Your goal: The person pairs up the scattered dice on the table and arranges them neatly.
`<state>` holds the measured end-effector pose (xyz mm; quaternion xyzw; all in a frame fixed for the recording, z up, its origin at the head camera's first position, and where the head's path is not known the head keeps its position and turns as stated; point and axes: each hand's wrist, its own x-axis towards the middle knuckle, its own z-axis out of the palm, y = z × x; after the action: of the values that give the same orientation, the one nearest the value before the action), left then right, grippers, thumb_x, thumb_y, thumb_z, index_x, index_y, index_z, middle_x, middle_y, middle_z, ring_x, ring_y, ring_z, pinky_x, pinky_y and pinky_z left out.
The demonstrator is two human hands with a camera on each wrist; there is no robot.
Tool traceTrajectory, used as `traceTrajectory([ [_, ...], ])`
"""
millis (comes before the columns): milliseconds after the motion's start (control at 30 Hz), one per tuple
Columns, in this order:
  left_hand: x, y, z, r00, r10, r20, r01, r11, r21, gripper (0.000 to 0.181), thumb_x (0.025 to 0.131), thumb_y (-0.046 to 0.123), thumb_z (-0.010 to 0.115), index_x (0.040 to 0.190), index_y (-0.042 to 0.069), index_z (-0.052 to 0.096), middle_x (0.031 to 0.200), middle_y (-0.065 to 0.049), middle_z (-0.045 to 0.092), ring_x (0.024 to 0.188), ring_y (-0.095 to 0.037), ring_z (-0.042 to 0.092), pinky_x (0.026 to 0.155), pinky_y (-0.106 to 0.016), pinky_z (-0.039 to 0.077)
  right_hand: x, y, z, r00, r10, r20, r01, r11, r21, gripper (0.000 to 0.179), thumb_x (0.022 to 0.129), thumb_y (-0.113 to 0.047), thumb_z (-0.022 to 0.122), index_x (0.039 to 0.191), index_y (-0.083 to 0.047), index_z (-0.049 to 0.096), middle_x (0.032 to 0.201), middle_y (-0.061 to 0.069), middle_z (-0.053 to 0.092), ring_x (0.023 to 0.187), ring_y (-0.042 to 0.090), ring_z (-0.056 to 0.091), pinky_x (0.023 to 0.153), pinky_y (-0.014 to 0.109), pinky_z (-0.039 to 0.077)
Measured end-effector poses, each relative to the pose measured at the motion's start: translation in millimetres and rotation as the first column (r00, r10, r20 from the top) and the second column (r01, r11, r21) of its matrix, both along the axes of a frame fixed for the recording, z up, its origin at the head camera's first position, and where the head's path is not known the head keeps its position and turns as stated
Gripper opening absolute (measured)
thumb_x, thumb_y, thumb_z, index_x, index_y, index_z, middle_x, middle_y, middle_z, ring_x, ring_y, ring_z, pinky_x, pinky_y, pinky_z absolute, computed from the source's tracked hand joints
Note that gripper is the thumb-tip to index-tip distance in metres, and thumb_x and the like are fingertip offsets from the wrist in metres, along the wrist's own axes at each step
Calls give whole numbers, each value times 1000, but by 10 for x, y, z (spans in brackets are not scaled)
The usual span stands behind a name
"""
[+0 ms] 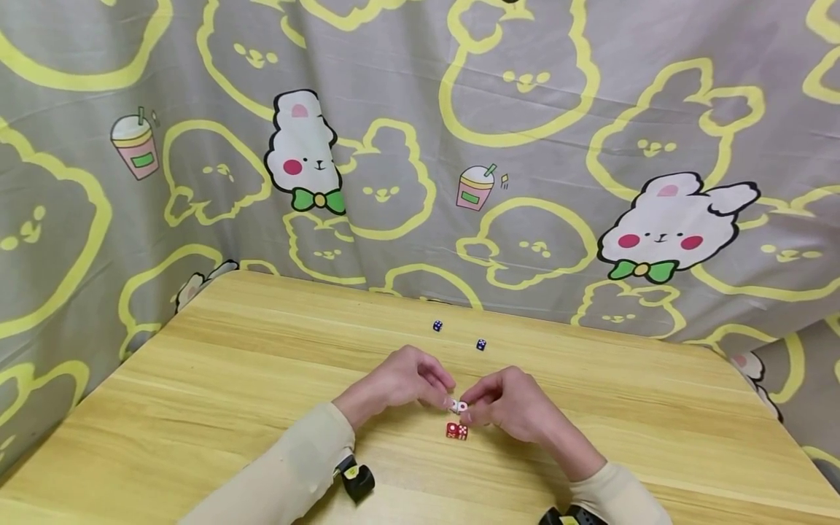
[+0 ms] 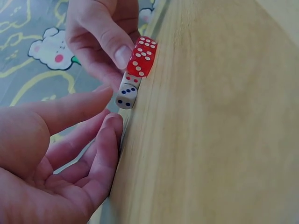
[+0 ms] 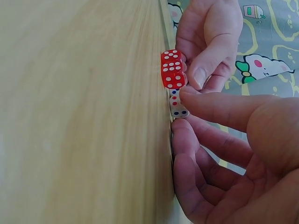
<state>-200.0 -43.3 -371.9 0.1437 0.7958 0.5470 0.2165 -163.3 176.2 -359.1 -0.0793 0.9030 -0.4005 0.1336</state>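
Right hand at the right end of the pair of white dice, apparently pinching that end between thumb and fingertips. Just beside the left end, left hand, with thumb and fingers bent; gripping or merely touching, cannot tell. Between both hands, then, with long axis running left to right, and more plainly within the right fingers than the left. Resting on the counter or slightly raised: cannot tell. Just to the near side, red dice in a parallel row. Well apart on the far side, blue dice.
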Motion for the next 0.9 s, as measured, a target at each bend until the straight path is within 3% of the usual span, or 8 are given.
traceTrajectory([
  [200, -22, -16, 55, 997, 65, -29, -65, 998, 21, 20, 86, 6, 85, 104, 2, 78, 89, -5, 77, 77, -14, 69, 70, -28, 59, 0, 0, 12, 1000, 8, -9, -8, 1000, -6, 18, 80, -18, 93, 94, -14, 83, 79, -3, 74, 74, 15, 58, 61, 23, 44],
  [500, -188, -82, 112, 978, 187, -88, -186, 982, 25, 24, 88, 10, 83, 111, 6, 80, 91, -3, 75, 76, -17, 67, 65, -27, 53, 19, 13, 20, 999, 6, -42, -6, 1000, -7, 13, 81, -19, 92, 90, -15, 83, 75, -3, 72, 68, 14, 60, 57, 23, 45],
  [733, -330, -82, 147, 941, 307, -141, -311, 950, -4, 26, 88, 14, 85, 114, 11, 81, 97, -3, 77, 85, -16, 67, 70, -26, 50, 32, 15, 22, 999, 3, -49, -3, 1000, 4, 10, 83, -17, 90, 89, -16, 83, 74, -2, 71, 66, 14, 60, 56, 23, 44],
  [900, -429, -70, 165, 915, 379, -137, -383, 924, -1, 26, 87, 13, 87, 112, 12, 81, 98, -2, 78, 85, -17, 67, 68, -25, 49, 37, 6, 26, 999, -3, -43, 3, 1000, 8, 9, 83, -17, 90, 89, -16, 83, 76, -2, 72, 67, 14, 58, 56, 23, 43],
])
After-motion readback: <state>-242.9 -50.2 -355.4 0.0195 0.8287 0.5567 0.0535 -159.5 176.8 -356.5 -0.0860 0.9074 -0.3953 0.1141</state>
